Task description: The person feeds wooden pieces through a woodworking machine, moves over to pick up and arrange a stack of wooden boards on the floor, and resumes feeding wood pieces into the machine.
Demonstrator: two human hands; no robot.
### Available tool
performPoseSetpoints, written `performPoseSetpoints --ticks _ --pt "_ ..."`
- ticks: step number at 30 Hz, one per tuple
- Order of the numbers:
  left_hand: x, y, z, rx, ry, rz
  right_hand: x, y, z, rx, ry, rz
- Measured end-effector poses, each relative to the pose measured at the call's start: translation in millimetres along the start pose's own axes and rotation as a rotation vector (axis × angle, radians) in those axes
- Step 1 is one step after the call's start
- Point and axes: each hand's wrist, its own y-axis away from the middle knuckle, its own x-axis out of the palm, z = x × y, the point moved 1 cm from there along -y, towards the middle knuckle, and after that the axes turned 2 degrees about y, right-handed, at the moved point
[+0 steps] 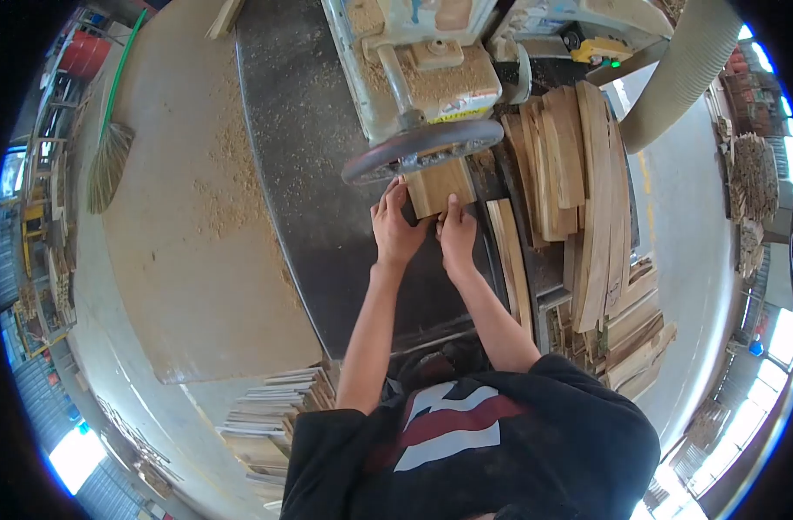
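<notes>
A wooden board lies on the dark machine table, its far end hidden under the machine's handwheel. My left hand holds the board's left side near the front corner, thumb and fingers bent around it. At the front edge, toward the right, my right hand grips the board with the thumb on top and the fingers partly hidden beneath. A narrow wood strip lies to the right of my right hand.
Long planks are stacked at the right, beside a thick hose. Sawdust covers parts of the brown side panel, where a green-handled broom lies. More boards are piled at the lower left.
</notes>
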Motion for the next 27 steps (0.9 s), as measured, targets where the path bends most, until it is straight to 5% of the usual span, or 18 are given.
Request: performPoseSetpoints --ticks 2,5,8,14,16,17,20,22,24,27 --pt "7 2 0 -0.067 0.013 -0.003 10 0 8 -0.016 -0.036 -0.009" --pt "21 -9 -4 -0.161 0.039 -0.321 16 -14 22 -0.043 0.071 0.038" --pt "24 -21 -4 -0.309 -0.033 -0.327 14 -33 19 -0.218 0.133 0.213" --pt "-13 -20 14 -0.196 0.041 -0.474 6 -31 19 -0.428 0.403 0.254" --pt "-38 -15 35 0.271 0.142 0.04 8 -23 11 -0.549 0.405 0.251" --pt "-54 -12 45 0.342 -0.052 0.278 7 -13 10 -0.675 0.485 0.212" --pt "-113 -54 84 0.405 -0.202 0.463 11 -6 -2 -0.895 0.58 0.118" --pt "-147 -103 134 0.418 -0.328 0.374 8 -9 -10 -0.981 0.6 0.057" --pt "-176 -170 177 0.349 -0.447 0.365 1 -12 -20 -0.796 0.644 0.044" --pt "-181 -262 228 0.346 -0.559 0.229 -4 -23 -27 -1.19 0.834 -0.062"
